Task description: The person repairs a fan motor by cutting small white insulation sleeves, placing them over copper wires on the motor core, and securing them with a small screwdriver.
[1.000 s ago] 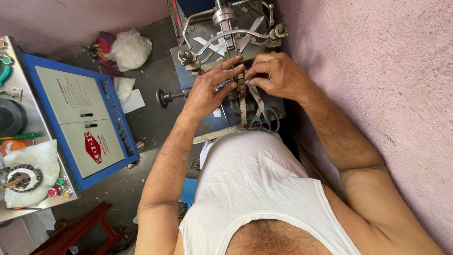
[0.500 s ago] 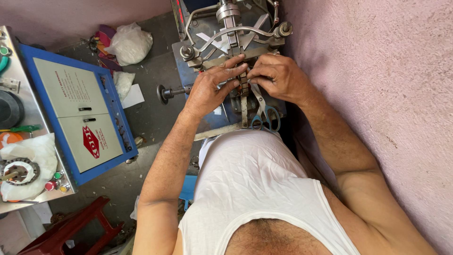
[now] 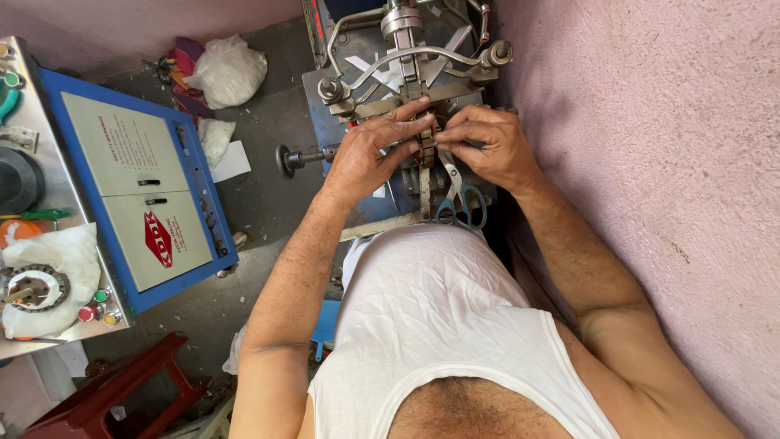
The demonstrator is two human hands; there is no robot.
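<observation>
At the top middle, the left hand (image 3: pixel 370 154) and right hand (image 3: pixel 486 145) pinch a small metal strip (image 3: pixel 426 146) on the metal machine (image 3: pixel 406 57), fingers pressed together. Scissors (image 3: pixel 459 199) lie just below.

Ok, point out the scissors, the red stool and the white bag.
scissors (image 3: pixel 465 205), head view, on the blue handle loops.
red stool (image 3: pixel 122 390), head view, on its top edge.
white bag (image 3: pixel 227 71), head view, on its middle.
</observation>
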